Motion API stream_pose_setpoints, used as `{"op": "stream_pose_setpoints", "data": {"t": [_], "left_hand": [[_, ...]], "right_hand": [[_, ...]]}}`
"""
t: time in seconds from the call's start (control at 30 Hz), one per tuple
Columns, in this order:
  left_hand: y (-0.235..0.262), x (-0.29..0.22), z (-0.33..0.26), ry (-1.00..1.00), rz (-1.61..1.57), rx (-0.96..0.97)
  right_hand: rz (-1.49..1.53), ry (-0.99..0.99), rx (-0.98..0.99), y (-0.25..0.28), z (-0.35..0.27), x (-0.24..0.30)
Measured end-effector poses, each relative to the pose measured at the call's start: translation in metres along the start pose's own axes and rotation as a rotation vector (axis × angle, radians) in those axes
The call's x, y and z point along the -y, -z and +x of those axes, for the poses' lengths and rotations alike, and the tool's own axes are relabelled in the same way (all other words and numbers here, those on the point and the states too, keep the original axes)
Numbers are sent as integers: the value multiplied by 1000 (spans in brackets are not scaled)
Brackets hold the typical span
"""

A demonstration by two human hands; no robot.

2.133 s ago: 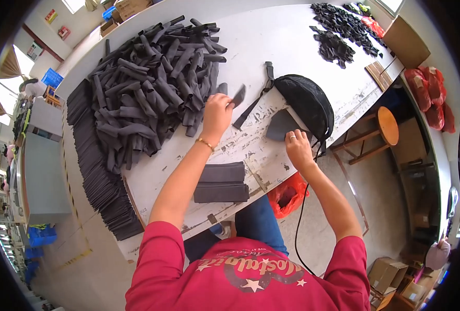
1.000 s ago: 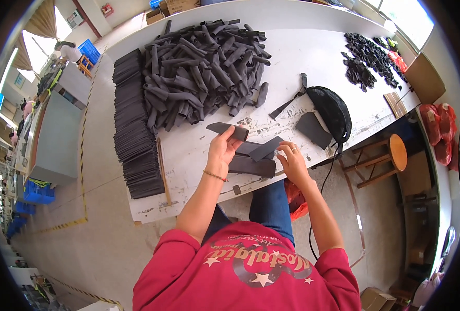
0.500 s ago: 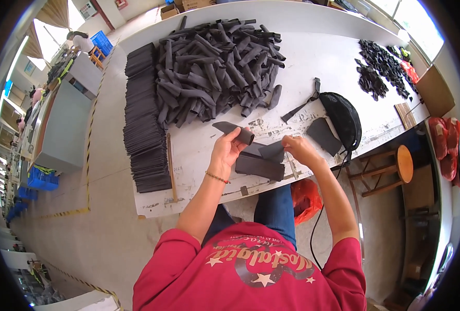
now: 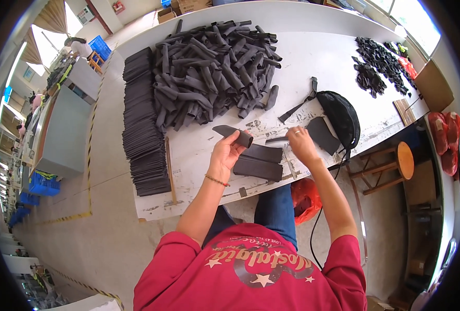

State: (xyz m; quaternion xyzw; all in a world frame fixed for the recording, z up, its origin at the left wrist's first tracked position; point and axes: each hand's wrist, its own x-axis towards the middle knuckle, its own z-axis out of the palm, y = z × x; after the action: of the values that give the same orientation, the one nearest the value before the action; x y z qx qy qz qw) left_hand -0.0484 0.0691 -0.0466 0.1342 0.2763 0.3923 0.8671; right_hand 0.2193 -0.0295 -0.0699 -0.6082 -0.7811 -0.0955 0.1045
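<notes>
My left hand (image 4: 225,156) is closed round a dark grey fabric tube (image 4: 244,139), its open end toward the right. To the right, my right hand (image 4: 302,145) pinches a flat dark fabric piece (image 4: 276,139), seen nearly edge-on. Between and below my hands, flat dark fabric pieces (image 4: 258,170) lie on the white table (image 4: 313,62). Beyond my right hand are another flat dark piece (image 4: 321,136) and a black pouch with a strap (image 4: 340,118).
A big heap of dark tubes (image 4: 214,67) covers the table's far middle. Left of it runs a long row of stacked flat pieces (image 4: 144,129). Small black parts (image 4: 383,65) lie far right. A wooden stool (image 4: 404,161) and a red bag (image 4: 306,199) stand below the table edge.
My right hand has moved right and slightly away from me, carrying the flat piece clear of the pieces below. My left hand stays almost in place with the tube.
</notes>
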Motion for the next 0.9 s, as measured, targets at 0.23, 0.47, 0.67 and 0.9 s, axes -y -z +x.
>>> {"op": "stream_pose_setpoints", "data": {"t": [0.23,0.47,0.67,0.9], "left_hand": [[-8,-1,-4,-10,12,28],[-14,2,-4,-11,40,33],[-19,2,-10,-45,75,19],[-28,2,-17,-63,126,48]], "right_hand": [[845,-478,-391,62,2,48],[626,-204,-339,95,-9,96],[743,-356,-266,96,-15,109],[813,-450,-396,86,-13,114]]}}
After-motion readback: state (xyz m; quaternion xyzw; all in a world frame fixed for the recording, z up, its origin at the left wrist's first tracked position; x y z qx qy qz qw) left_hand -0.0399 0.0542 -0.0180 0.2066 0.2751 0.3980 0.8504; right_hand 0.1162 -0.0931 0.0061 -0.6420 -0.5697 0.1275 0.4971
